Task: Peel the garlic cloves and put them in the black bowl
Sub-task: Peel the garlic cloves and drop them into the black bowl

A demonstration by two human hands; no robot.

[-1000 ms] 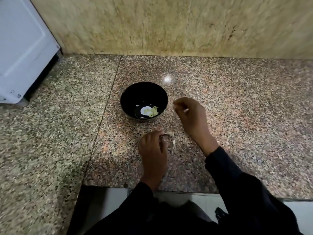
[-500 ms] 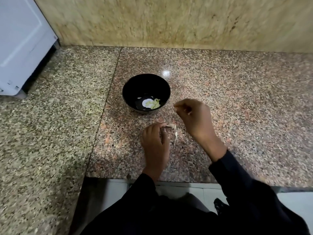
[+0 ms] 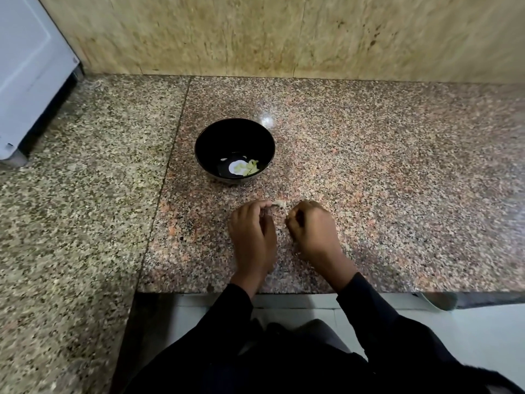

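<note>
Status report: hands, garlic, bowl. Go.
Left hand pinching garlic clove on the counter. Right hand curled beside it, grip unclear. Black bowl holds peeled pieces. Path to bowl unobstructed.

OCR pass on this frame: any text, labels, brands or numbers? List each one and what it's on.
None readable.
black bowl: no lettering shows; the white patch inside is a light reflection or bits of garlic, not a label.
white appliance at the left edge: plain panel, no brand or numbers in view.
granite counter and wall tiles: only speckle and veining.
</note>
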